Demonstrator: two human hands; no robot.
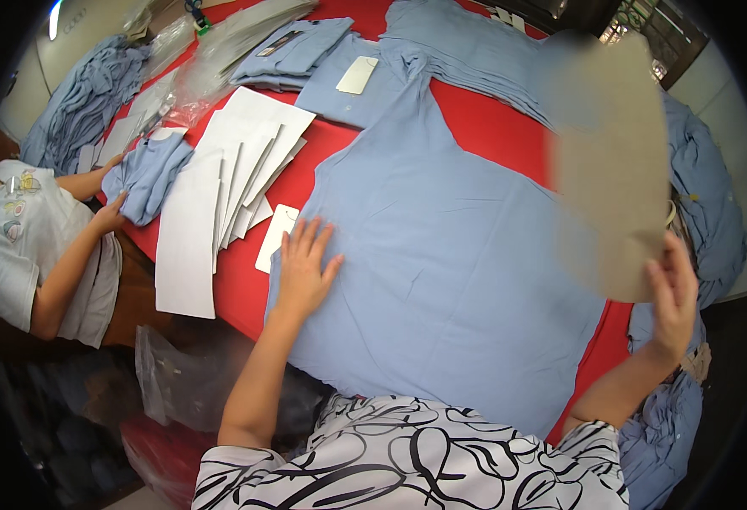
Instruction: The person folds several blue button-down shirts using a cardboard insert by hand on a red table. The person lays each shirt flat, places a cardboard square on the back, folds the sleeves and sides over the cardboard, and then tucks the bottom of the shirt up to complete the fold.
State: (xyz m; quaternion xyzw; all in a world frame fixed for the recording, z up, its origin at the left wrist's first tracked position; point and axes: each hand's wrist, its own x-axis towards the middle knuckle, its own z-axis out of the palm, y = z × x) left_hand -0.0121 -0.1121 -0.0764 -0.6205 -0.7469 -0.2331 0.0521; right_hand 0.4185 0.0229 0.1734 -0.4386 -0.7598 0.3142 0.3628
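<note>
A light blue shirt (441,263) lies spread flat in front of me on the red table. My left hand (307,263) rests on its left edge, fingers spread. On the right, my right hand (673,285) grips the lower end of a long grey-brown cardboard sheet (616,170), held upright above the shirt's right side. The sheet's upper part is smeared by motion. Beside my left hand, a white tag (277,240) lies partly against the shirt's edge.
A fanned stack of white boards (190,229) lies to the left. Folded blue shirts (292,55) and a blue garment pile (475,55) sit at the back. On the left, another person (46,246) handles a blue garment (148,174). More blue garments (705,204) hang at the right.
</note>
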